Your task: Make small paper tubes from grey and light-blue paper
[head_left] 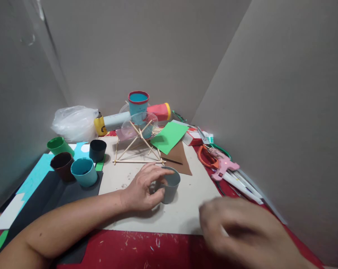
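Near the centre of the frame, the left hand [145,186], partly curled, pinches a grey cup [173,188] standing on a pale board [194,213]; at lower right, the right hand [238,228] is blurred and bent, and I cannot tell whether it holds anything. Beyond them, a stick frame [141,133] stands mid-frame, a turquoise cup [86,175] at left, a pink glue gun [225,163] at right.

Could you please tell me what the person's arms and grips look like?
The left arm is bare, no sleeve in view, with a small dark spot. The left grip is ungloved, with no ring or watch showing. The right grip, also ungloved, is too blurred for detail.
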Tool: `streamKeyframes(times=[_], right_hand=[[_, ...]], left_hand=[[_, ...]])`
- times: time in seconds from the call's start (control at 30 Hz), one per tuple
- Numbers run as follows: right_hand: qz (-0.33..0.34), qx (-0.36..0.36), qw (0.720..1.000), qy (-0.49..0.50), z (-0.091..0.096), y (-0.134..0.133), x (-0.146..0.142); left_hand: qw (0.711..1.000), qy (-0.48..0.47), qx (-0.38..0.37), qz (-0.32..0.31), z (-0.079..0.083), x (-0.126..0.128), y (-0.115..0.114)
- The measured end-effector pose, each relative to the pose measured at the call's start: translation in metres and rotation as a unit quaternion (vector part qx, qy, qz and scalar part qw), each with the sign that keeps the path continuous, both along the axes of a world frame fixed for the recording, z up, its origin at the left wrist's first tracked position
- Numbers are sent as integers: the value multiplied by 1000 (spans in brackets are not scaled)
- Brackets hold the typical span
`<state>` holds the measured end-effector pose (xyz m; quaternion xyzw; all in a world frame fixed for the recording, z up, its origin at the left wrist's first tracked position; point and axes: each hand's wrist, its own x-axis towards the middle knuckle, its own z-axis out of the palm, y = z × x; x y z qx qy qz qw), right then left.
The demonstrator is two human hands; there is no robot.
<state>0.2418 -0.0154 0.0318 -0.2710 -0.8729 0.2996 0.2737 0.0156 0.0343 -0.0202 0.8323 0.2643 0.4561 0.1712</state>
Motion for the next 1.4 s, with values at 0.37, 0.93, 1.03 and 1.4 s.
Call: streamKeyframes(times=[0.37, 0.93, 1.03, 1.4], right_hand=[[-86, -16, 991, 105, -32, 43, -15], [-83, -228, 947, 212, -27, 45, -22], [-90, -239, 943, 214, -25, 45, -22], [-118, -190, 952, 208, -28, 43, -22]], left_hand=[[998, 48, 29, 23, 6, 2, -6], [995, 67, 66, 28, 9, 9, -5], [992, 87, 86, 32, 12, 9, -5], [971, 147, 182, 53, 10, 7, -5]])
